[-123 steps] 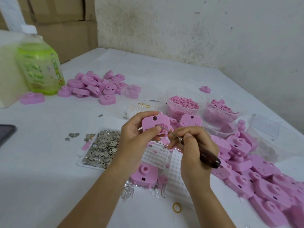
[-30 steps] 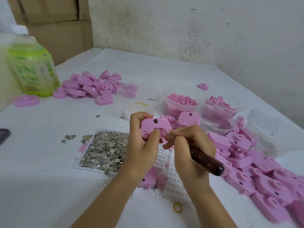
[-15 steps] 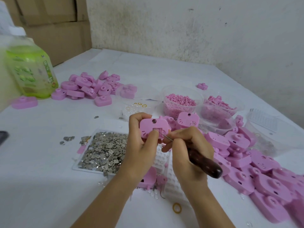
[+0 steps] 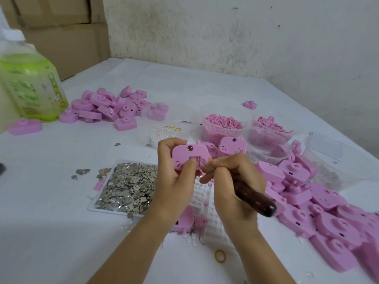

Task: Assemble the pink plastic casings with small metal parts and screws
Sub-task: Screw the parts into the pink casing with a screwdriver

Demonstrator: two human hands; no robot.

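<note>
My left hand (image 4: 176, 177) grips a pink cat-face casing (image 4: 184, 155) above the table, with the thumb pressing at the edge of its square recess. My right hand (image 4: 231, 181) holds a screwdriver with a dark wooden handle (image 4: 254, 198). Its thin metal tip (image 4: 206, 165) points into the recess. A shallow clear tray of small metal parts (image 4: 127, 185) lies just left of my left hand. A white dimpled tray (image 4: 215, 218) lies under my hands, partly hidden by them.
A heap of pink casings (image 4: 320, 201) covers the table on the right; a second heap (image 4: 106, 107) lies at the back left. Clear tubs of pink bits (image 4: 223, 126) stand behind my hands. A green bottle (image 4: 30, 85) stands far left. A rubber band (image 4: 220, 256) lies near the front.
The camera view has shifted slightly. My hands stay on the casing and screwdriver, and the tip stays at the recess.
</note>
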